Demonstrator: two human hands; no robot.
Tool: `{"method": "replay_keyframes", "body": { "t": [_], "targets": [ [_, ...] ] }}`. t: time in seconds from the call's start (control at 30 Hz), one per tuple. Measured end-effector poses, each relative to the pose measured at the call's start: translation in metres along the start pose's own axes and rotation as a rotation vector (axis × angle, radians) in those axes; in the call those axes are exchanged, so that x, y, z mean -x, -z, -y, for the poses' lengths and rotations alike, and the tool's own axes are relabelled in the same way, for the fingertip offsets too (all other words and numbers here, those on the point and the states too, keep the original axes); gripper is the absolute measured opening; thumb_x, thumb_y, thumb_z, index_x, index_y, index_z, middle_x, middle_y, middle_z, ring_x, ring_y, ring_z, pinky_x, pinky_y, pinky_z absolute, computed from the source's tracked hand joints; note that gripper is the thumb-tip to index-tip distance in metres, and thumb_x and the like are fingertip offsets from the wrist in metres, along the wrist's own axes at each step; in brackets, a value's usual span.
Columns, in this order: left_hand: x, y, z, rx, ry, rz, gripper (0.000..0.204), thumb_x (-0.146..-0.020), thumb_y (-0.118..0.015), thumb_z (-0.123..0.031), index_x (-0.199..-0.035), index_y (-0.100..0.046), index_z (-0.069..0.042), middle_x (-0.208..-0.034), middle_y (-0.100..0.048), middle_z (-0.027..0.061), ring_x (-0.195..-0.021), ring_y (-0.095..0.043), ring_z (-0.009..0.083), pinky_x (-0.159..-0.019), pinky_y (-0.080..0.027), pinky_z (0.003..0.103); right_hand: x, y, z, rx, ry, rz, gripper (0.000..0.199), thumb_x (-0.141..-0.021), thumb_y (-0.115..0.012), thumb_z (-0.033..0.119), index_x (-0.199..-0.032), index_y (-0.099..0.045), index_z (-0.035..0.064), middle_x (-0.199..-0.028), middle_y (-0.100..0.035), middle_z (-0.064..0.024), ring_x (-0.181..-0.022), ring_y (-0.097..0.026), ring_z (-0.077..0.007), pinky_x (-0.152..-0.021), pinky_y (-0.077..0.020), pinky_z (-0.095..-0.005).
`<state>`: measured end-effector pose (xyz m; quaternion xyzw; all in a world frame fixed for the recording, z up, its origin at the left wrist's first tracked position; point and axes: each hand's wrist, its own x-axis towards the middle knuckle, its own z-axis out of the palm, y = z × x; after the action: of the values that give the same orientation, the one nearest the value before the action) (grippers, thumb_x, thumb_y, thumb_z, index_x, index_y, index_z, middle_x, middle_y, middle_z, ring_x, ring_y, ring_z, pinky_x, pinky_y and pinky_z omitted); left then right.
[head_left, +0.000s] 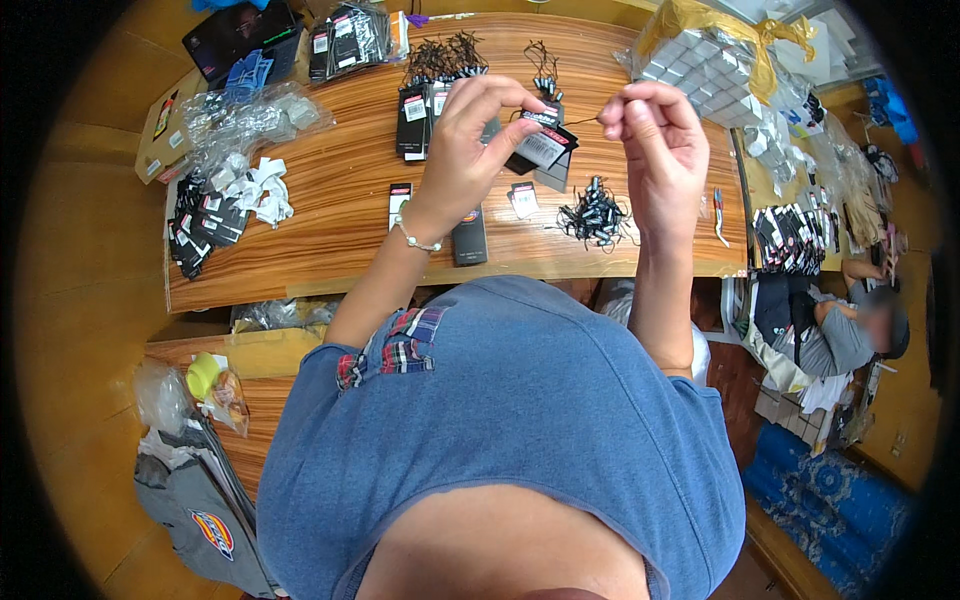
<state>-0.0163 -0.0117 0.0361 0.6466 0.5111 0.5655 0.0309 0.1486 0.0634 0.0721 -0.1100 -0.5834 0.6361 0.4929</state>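
Observation:
Over the middle of the table, my left hand (478, 130) pinches a small bunch of black and white hang tags (545, 150) between thumb and fingers. My right hand (660, 135) is closed at the fingertips on a thin black string (583, 122) that runs to the tags. Below my hands lies a heap of black tag strings (597, 215) with small locking ends. Left of it rest little white tags (523, 202) and a long black card (470, 238). Behind my left hand are stacks of black tags (412, 125), with bundled strings (447, 55) above them.
Plastic-wrapped grey boxes (700, 70) stand at the far right. A small cutter (720, 215) lies near the right edge. More tags (205, 220) and clear plastic bags (240, 125) cover the left side, before a laptop (240, 40). Another person (850, 330) is at the right.

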Motion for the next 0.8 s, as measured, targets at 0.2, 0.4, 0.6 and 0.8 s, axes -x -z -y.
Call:
{"method": "replay_keyframes", "body": {
  "t": [0.2,0.4,0.6,0.8],
  "targets": [
    [-0.001,0.013,-0.007,0.174,0.110,-0.057,0.013,-0.075,-0.063,-0.001,-0.088,-0.060,0.000,-0.088,-0.059,0.0057,-0.083,-0.054,0.0144,-0.076,-0.042,0.025,0.001,-0.017,-0.001,0.133,-0.121,0.106,0.015,-0.084,-0.052,0.001,-0.099,-0.051,-0.0022,-0.076,-0.060,-0.0064,-0.069,-0.055,-0.0088,-0.064,-0.0444,-0.0198],
    [-0.003,0.018,-0.012,0.323,0.104,-0.124,0.018,-0.066,-0.059,0.012,-0.078,-0.063,0.000,-0.083,-0.064,0.0074,-0.080,-0.061,0.0166,-0.072,-0.048,0.026,0.001,-0.021,-0.005,0.105,-0.193,0.169,0.013,-0.083,-0.055,0.003,-0.095,-0.049,0.0004,-0.072,-0.060,-0.0048,-0.066,-0.055,-0.0071,-0.058,-0.0426,-0.0185],
    [-0.002,0.022,-0.014,0.337,0.079,-0.088,0.020,-0.066,-0.059,0.013,-0.077,-0.065,-0.002,-0.085,-0.064,0.0082,-0.081,-0.062,0.0166,-0.071,-0.050,0.025,-0.001,-0.023,-0.009,0.081,-0.246,0.194,0.013,-0.083,-0.055,0.003,-0.094,-0.048,0.0009,-0.070,-0.060,-0.0045,-0.064,-0.054,-0.0066,-0.058,-0.0420,-0.0182],
    [-0.007,0.027,-0.013,0.276,0.041,0.057,0.018,-0.067,-0.061,0.012,-0.077,-0.066,-0.002,-0.085,-0.065,0.0076,-0.079,-0.062,0.0149,-0.068,-0.051,0.022,0.000,-0.016,-0.010,0.033,-0.307,0.231,0.013,-0.083,-0.056,0.003,-0.092,-0.047,0.0026,-0.069,-0.060,-0.0054,-0.062,-0.054,-0.0072,-0.057,-0.0422,-0.0185]
  ]
}}
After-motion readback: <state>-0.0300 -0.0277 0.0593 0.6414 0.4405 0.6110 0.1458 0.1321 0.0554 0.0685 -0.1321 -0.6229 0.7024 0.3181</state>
